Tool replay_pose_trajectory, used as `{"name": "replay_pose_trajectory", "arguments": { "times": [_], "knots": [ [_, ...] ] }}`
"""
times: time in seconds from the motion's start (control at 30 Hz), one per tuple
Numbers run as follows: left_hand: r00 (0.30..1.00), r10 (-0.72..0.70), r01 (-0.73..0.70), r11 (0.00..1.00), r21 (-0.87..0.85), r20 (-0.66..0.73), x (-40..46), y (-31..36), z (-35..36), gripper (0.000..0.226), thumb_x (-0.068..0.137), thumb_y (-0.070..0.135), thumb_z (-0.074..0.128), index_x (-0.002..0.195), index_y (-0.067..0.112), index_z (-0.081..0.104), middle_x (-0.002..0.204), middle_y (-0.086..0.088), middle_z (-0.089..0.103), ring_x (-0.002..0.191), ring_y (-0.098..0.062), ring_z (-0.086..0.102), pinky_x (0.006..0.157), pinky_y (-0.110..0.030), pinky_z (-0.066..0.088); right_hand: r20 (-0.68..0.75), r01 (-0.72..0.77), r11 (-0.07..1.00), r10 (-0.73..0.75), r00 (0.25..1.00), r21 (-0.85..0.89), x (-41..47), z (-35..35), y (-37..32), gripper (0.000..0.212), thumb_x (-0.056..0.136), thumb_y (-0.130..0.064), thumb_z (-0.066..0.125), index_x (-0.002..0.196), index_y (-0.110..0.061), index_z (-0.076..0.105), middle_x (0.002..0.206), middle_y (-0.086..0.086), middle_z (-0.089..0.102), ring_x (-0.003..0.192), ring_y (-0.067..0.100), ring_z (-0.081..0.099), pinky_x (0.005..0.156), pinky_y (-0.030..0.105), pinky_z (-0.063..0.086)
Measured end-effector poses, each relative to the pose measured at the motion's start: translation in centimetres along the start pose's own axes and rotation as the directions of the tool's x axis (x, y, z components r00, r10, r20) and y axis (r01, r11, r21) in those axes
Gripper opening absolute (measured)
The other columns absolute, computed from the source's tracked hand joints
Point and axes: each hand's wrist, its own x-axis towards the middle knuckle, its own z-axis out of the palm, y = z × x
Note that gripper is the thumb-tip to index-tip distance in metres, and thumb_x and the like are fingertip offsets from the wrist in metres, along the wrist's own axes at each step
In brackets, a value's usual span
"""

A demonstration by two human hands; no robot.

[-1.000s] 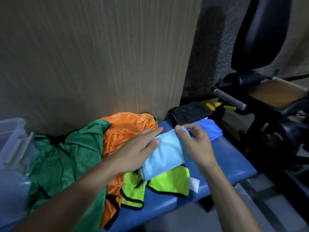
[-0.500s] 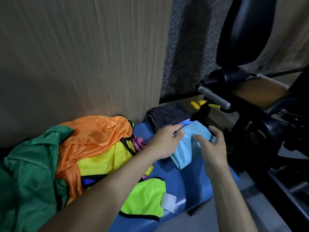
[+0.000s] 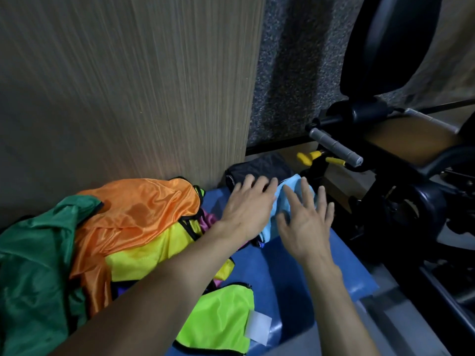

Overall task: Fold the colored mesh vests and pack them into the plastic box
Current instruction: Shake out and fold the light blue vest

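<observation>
Head view – both hands, left (image 3: 246,209) and right (image 3: 304,227), press flat, fingers spread, on light-blue vest (image 3: 291,196)

left hand (image 3: 246,209): ours, palm down, fingers spread flat
right hand (image 3: 305,224): just beside it, palm down, fingers splayed
forearms: both stretched forward

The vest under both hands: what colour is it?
Light blue vest, seen in the head view, the only one.
</observation>
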Motion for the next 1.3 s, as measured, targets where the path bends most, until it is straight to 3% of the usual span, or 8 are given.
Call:
{"name": "replay_pose_trajectory", "arguments": {
  "times": [0.13,0.23,0.33,0.57,0.73,0.93,1.13,1.3],
  "knots": [
    [0.967,0.163,-0.146,0.984,0.100,-0.194,-0.9,0.1,0.2,0.048,0.086,0.015,0.067,0.134,0.013,0.061,0.133,-0.004,0.057,0.117,-0.030,0.052,0.087,-0.041,0.048,0.006,-0.065,0.997,0.065,0.998,-0.049,0.6,0.2,-0.3,0.061,0.100,-0.036,0.048,0.157,-0.027,0.030,0.169,0.001,0.012,0.156,0.035,-0.003,0.123,0.059,0.001],
    [0.966,0.220,-0.211,0.974,0.078,-0.138,-1.9,-0.5,1.5,0.044,0.090,0.016,0.061,0.133,0.010,0.061,0.134,-0.003,0.060,0.121,-0.026,0.056,0.095,-0.038,0.049,-0.026,-0.043,0.999,0.042,0.999,-0.021,1.3,0.1,-0.6,0.054,0.098,-0.033,0.053,0.151,-0.022,0.042,0.165,0.004,0.020,0.156,0.035,0.001,0.124,0.058,0.002],
    [0.968,0.223,-0.215,0.974,0.077,-0.118,-2.4,-1.5,2.3,0.048,0.090,0.019,0.042,0.131,0.008,0.065,0.137,-0.005,0.063,0.128,-0.024,0.058,0.106,-0.037,0.048,-0.028,0.052,0.999,-0.051,0.998,0.004,1.8,0.5,-0.7,0.058,0.101,-0.029,0.048,0.157,-0.026,0.033,0.169,0.002,0.014,0.157,0.031,-0.003,0.124,0.057,-0.001],
    [0.992,0.121,-0.121,0.993,-0.018,0.038,-2.8,-2.5,2.4,0.060,0.104,0.045,0.016,0.159,0.028,0.030,0.164,-0.005,0.033,0.151,-0.031,0.030,0.125,-0.046,0.022,0.021,-0.178,0.983,0.178,0.984,0.036,1.8,1.7,-1.3,0.051,0.102,-0.038,0.038,0.153,-0.033,0.035,0.166,-0.003,0.011,0.147,0.034,0.017,0.114,0.063,0.027],
    [0.991,0.084,-0.081,0.996,-0.033,0.103,-2.7,-2.9,2.4,0.065,0.100,0.051,0.003,0.162,0.035,0.010,0.170,-0.002,0.017,0.157,-0.025,0.010,0.128,-0.043,0.005,0.082,-0.210,0.977,0.207,0.975,0.031,2.1,2.6,-1.6,0.054,0.104,-0.040,0.028,0.158,-0.034,0.025,0.169,-0.004,-0.002,0.151,0.033,0.007,0.117,0.066,0.016],
    [0.985,0.092,-0.091,0.996,-0.009,0.149,-2.8,-2.7,1.5,0.058,0.109,0.044,0.021,0.163,0.032,0.004,0.171,-0.002,0.007,0.157,-0.023,0.004,0.128,-0.042,0.001,0.061,-0.193,0.978,0.188,0.980,0.079,2.3,2.6,-1.8,0.060,0.106,-0.039,0.030,0.162,-0.033,0.011,0.171,-0.004,-0.008,0.155,0.034,-0.014,0.119,0.066,-0.005],
    [0.991,0.130,-0.131,0.990,-0.057,-0.020,-6.2,-3.0,-2.5,0.049,0.109,0.023,0.037,0.157,0.015,0.035,0.166,-0.007,0.028,0.155,-0.024,0.020,0.128,-0.040,0.009,-0.051,-0.108,0.992,0.111,0.992,0.059,1.7,1.3,-3.9,0.065,0.104,-0.036,0.046,0.162,-0.024,0.020,0.172,0.001,0.004,0.156,0.037,-0.009,0.119,0.066,-0.002],
    [0.971,0.101,-0.121,0.989,-0.082,-0.218,-14.7,-6.9,-7.5,0.041,0.098,0.026,0.049,0.136,0.015,0.060,0.137,-0.001,0.060,0.129,-0.021,0.053,0.110,-0.033,0.039,-0.211,0.159,0.967,-0.117,0.971,0.197,-0.4,1.2,-7.9,0.055,0.093,-0.019,0.057,0.148,-0.015,0.051,0.157,0.006,0.045,0.151,0.039,0.026,0.119,0.065,0.019]
  ]
}}
